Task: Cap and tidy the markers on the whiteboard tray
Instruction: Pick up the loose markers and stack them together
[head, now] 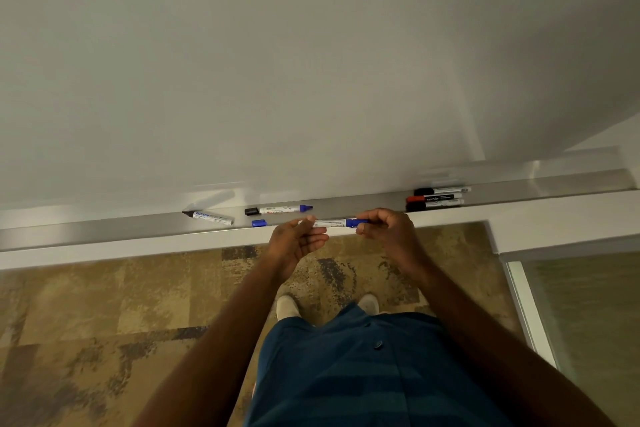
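Capping a blue marker just in front of the whiteboard tray.

Both hands grasp one blue marker (334,222) level at the front edge of the tray (363,202): the left hand (298,242) pinches the white barrel end, and the right hand (388,230) closes its fingertips on the blue cap end. To seat the cap well, I judge the barrel should stay steady while the cap is pushed straight along it until it stops (a tilted push may leave it loose). On the tray, left of the held marker, lie a loose blue cap (259,223), an uncapped blue marker with a black cap beside its tail (282,209) and an uncapped black marker (209,217); three capped markers (437,199) lie together to its right, the likely place for this one.
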